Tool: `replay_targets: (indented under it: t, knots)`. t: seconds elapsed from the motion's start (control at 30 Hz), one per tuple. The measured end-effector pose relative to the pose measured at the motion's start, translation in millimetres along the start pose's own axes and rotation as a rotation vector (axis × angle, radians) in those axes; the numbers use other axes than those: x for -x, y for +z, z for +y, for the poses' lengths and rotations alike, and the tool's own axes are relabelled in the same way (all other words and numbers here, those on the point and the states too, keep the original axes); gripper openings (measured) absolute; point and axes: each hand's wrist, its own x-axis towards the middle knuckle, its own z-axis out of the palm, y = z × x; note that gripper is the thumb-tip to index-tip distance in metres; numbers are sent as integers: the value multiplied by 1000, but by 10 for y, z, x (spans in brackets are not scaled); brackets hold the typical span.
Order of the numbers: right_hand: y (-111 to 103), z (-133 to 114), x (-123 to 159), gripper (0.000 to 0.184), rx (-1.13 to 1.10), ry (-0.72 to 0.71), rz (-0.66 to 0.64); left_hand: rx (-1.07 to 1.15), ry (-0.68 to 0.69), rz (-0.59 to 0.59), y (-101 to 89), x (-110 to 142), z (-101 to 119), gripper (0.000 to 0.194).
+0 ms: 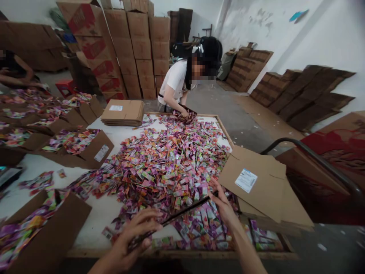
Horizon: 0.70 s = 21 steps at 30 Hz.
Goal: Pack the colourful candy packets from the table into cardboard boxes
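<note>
A large heap of small colourful packets covers the middle of a white table with a wooden rim. My left hand grips the near end of a long thin dark strip that lies across the packets at the near edge. My right hand holds the strip's far end, fingers spread over the packets. More packets lie under the strip, close to the table's front edge.
Flattened cardboard boxes lie at the right of the table, another stack at the far left. Open boxes of packets line the left side. A person leans over the far edge. Stacked cartons stand behind.
</note>
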Motion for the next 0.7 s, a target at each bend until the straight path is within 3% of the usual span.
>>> replay_targets:
  t: [0.1,0.17,0.2,0.27,0.37,0.43,0.5,0.57,0.63,0.7]
  knots:
    - [77,-67,135,82,-11,0,-107,-100,-65,109,31,-4,-278,44]
    - [234,-17,266,87,-48,3,-175,-186,-103,150,137,7,-526,66]
    - [330,50,339,88,-71,21,-164,-219,-101,118,204,22,-646,77]
    - [511,253,484,90,-76,88,-57,-271,-46,-67,329,74,-836,86]
    - [665,588,642,95,115,99,55,-322,45,-435,425,194,-973,78]
    - [669,729,686,91,234,66,24,-285,35,-488,453,286,-1011,72]
    - [626,778,687,74,156,123,-28,-169,-64,-309,516,361,-1052,50]
    - [580,768,669,52,-44,218,-51,-40,-247,-28,641,393,-1101,34]
    - [559,747,652,34,-216,276,1,26,-413,286,798,370,-1139,35]
    - [559,742,647,11,-315,271,62,-6,-482,572,926,314,-1153,49]
